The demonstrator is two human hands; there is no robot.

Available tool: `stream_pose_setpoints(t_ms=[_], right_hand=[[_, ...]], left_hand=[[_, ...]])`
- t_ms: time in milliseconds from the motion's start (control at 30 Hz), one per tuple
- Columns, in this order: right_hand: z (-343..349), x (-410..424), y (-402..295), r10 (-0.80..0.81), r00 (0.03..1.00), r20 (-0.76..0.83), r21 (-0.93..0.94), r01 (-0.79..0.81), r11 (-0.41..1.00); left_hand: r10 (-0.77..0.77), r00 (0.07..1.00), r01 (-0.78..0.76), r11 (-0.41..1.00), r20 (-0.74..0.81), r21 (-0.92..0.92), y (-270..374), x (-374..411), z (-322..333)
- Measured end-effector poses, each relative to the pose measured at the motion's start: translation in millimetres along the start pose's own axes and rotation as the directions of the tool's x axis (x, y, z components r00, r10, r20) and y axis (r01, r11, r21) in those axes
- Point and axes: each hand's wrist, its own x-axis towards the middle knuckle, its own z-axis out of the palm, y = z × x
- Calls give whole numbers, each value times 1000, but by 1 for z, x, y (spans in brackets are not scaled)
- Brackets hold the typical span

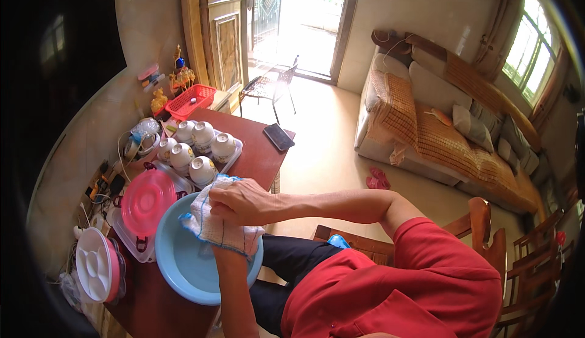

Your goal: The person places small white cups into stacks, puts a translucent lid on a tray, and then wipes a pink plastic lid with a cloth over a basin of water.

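My right hand point(244, 201) is closed on a white checked cloth point(224, 228) with blue edging, above a light-blue plastic basin point(171, 265). The cloth drapes over my left hand, so only the wrist and left forearm point(233, 274) show. Whether that hand grips something under the cloth is hidden. Water seems to lie in the basin, which stands at the edge of a red-brown table point(155, 310). Beyond the cloth, several white ceramic bowls point(203, 169) rest upside down on a pale tray point(236, 153).
Left of the basin are a pink round lid point(148, 201) and a white divided dish point(93, 265). A red plastic basket point(191, 101) and a dark phone point(279, 137) lie farther along. Beyond stand a metal chair point(269, 86) and a sofa point(438, 132).
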Motion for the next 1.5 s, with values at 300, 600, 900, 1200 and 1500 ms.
stream_pose_setpoints(t_ms=[300, 600, 900, 1200, 1500], right_hand=[[26, -21, -7, -315, 943, -103, -501, 225, 836], [35, -12, -17, -539, 835, -110, -315, 485, 816], [55, -12, -25, -566, 823, 45, 413, 500, 761], [52, 7, -26, -452, 885, 116, 450, 359, 818], [104, -22, -32, -488, 848, 205, 176, 458, 871]], left_hand=[[173, 984, -125, 848, -46, 515, -6, 0, -4], [364, 869, -75, -574, 336, 815, 14, -35, -26], [340, 918, -352, 936, -203, -26, 41, -96, -50], [299, 880, -291, 954, -369, 78, 41, -152, -103], [122, 970, -210, 857, -210, -470, 28, -105, -53]])
